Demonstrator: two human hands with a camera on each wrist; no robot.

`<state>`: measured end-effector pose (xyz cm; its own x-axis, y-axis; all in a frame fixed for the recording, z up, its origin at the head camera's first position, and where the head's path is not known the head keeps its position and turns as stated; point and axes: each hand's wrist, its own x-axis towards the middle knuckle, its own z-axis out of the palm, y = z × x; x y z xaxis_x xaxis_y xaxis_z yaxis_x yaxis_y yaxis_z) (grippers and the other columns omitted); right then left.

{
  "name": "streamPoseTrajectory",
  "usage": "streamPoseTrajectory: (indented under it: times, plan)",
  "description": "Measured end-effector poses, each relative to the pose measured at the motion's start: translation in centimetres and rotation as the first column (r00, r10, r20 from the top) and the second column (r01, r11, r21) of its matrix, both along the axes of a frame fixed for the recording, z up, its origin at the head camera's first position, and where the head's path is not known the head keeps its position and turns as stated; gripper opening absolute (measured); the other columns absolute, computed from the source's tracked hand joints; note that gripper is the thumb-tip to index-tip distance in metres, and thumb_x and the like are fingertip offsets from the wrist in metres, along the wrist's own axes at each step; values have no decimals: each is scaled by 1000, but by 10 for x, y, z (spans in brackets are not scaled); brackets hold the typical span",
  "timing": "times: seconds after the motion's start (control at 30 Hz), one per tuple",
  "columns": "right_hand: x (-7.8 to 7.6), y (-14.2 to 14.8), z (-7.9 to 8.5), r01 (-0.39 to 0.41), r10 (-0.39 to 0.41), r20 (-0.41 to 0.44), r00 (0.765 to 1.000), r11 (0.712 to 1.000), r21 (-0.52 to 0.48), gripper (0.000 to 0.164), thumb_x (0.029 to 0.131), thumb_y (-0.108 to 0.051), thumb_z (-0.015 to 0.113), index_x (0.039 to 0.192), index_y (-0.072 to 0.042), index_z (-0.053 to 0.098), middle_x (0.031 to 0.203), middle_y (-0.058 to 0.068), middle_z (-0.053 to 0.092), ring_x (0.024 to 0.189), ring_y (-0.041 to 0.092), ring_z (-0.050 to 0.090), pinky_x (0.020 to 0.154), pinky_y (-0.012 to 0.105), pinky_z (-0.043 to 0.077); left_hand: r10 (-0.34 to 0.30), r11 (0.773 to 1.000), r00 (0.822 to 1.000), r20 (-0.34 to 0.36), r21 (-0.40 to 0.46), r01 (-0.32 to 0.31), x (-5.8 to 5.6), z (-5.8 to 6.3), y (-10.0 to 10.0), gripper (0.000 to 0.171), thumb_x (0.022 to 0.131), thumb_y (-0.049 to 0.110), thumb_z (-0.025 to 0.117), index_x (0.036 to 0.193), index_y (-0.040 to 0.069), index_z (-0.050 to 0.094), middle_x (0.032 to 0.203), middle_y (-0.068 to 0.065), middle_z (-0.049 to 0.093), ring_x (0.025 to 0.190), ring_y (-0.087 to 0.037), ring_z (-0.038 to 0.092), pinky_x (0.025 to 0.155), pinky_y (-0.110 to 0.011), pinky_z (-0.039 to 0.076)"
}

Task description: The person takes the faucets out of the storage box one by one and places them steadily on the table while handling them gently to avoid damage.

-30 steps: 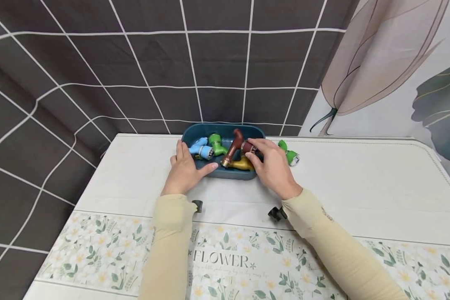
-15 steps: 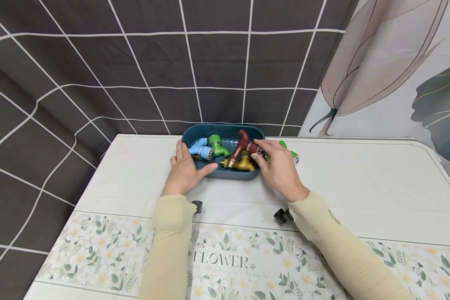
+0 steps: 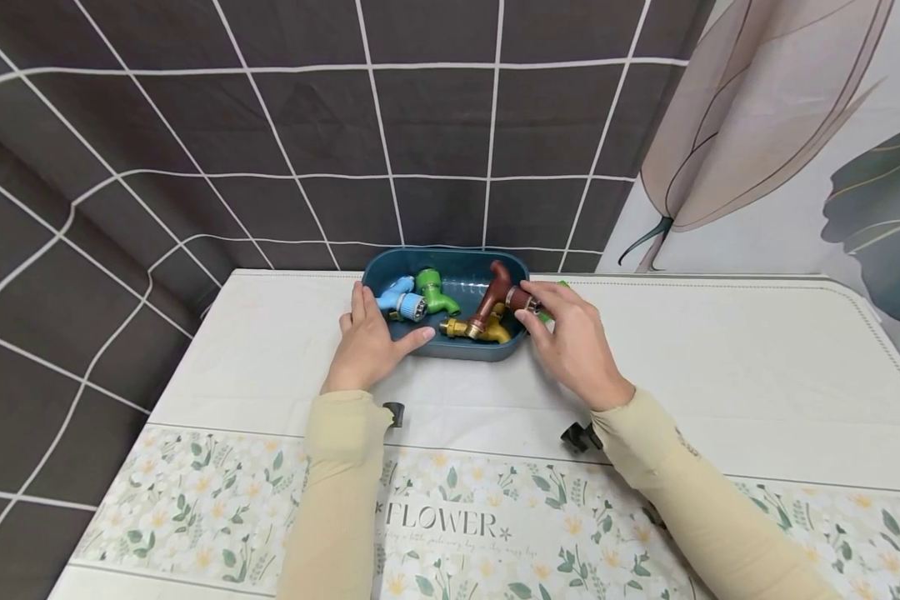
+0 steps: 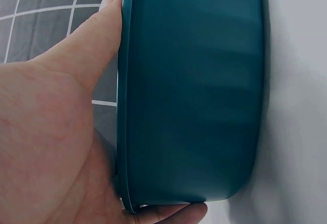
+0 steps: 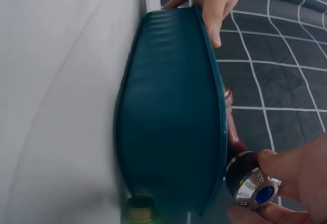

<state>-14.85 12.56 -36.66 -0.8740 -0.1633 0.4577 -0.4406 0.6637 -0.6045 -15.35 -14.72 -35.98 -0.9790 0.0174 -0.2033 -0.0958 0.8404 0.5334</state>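
Your left hand (image 3: 370, 346) steadies the left end of the dark teal, round-cornered bin (image 3: 465, 352), apparently plastic: its fingers lie straight and together along the outer wall, and the thumb stretches away from them along the front rim. Your right hand (image 3: 573, 350) pinches, between thumb and fingertips, the ribbed knob of the reddish-brown, curved tap with a silver cap, blue at its centre (image 3: 491, 300). That tap slants over the right part of the bin, its knob up by the right rim and its threaded end crossing above the yellow tap with a metallic sheen (image 3: 457, 327); whether the two touch, you cannot tell from here.

As for progress, three taps lie inside: the yellow one, the light blue tap with a ribbed knob (image 3: 401, 298) at the left, and the bright green, bent tap (image 3: 435, 293) beside it. A second bright green tap (image 3: 564, 285) is on the table, outside the right end (mostly hidden behind your hand). The brown one looks to be mid-step, as you have not released it. Judging by this moment alone, you could be loading or unloading, so what remains is uncertain.
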Motion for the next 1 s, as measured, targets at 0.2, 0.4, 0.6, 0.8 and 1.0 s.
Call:
streamPoseTrajectory:
  times: [0.2,0.4,0.6,0.8,1.0]
  plan:
    - [1,6,-1,-3,2,-13,1000,1000,-5,39,93,-9,73,129,3,66,123,17,67,109,33,65,87,49,52,3,1000,1000,-2,-3,-3,0,0,0,120,89,64,65,157,-4,-8,166,-15,-19,145,-47,14,111,-53,33]
    - [4,13,-2,10,-10,-32,999,1000,0,38,92,-8,74,128,3,67,122,17,68,109,33,66,89,49,52,3,1000,1000,-1,-8,-3,0,1,0,120,89,63,65,157,-5,-8,166,-16,-18,146,-47,12,112,-53,31]
    - [5,21,-3,28,-28,-44,999,1000,4,37,91,-6,74,127,2,68,119,18,68,99,32,67,83,48,52,1,1000,1000,2,-7,-1,0,2,1,120,90,63,64,157,-5,-8,166,-16,-19,146,-47,12,112,-52,31]
    - [7,28,-5,31,-30,-38,999,999,15,37,91,-4,74,127,3,67,121,19,67,98,34,69,83,50,53,-4,1000,1000,3,-10,4,0,2,1,119,90,64,63,157,-6,-8,166,-17,-18,144,-47,15,111,-52,33]
    - [10,33,-6,44,-44,-29,999,999,7,38,91,-5,74,127,4,67,122,20,67,94,35,69,79,50,54,-3,1000,1000,1,-12,3,0,1,1,120,90,64,63,157,-6,-8,166,-16,-19,143,-46,16,111,-52,33]
